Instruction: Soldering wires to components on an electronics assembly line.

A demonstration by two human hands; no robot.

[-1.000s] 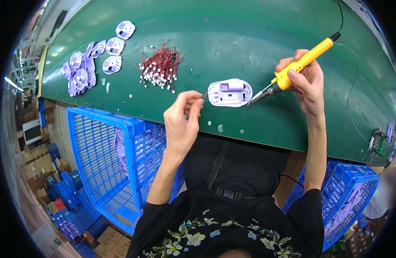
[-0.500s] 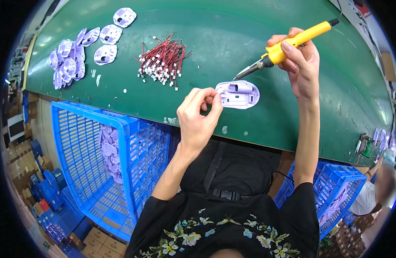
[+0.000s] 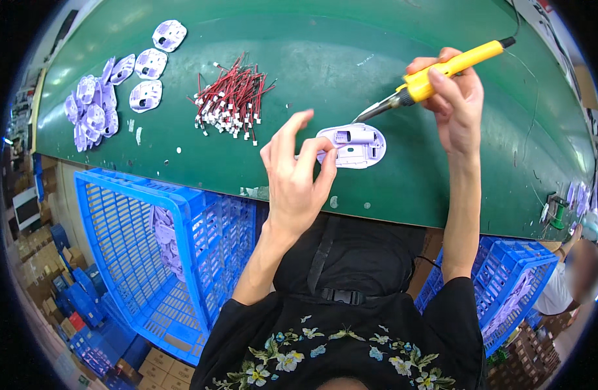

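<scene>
On the green table lies a pale purple plastic shell (image 3: 360, 156), oval, with its moulded inside facing up. My left hand (image 3: 292, 172) rests at its left end, thumb and index finger bent onto the rim and the other fingers raised. Whether anything small sits under those fingertips is hidden. In my right hand (image 3: 460, 107) is a yellow soldering iron (image 3: 455, 64), gripped like a pen. Its tip points down and left, at the shell's far edge; I cannot tell if it touches. To the left lies a pile of red and black wires (image 3: 232, 97) with white connectors.
Further left are a heap of purple shells (image 3: 94, 114) and several single ones (image 3: 151, 64). Below the table's front edge stand a large blue crate (image 3: 182, 208) and another blue crate (image 3: 507, 279), both holding purple parts. A green spool (image 3: 559, 213) and another person (image 3: 555, 286) are at the far right.
My left hand's middle and outer fingers have lifted and spread, while thumb and index stay at the shell. The iron stays at the shell's far edge. The view has shifted slightly.
</scene>
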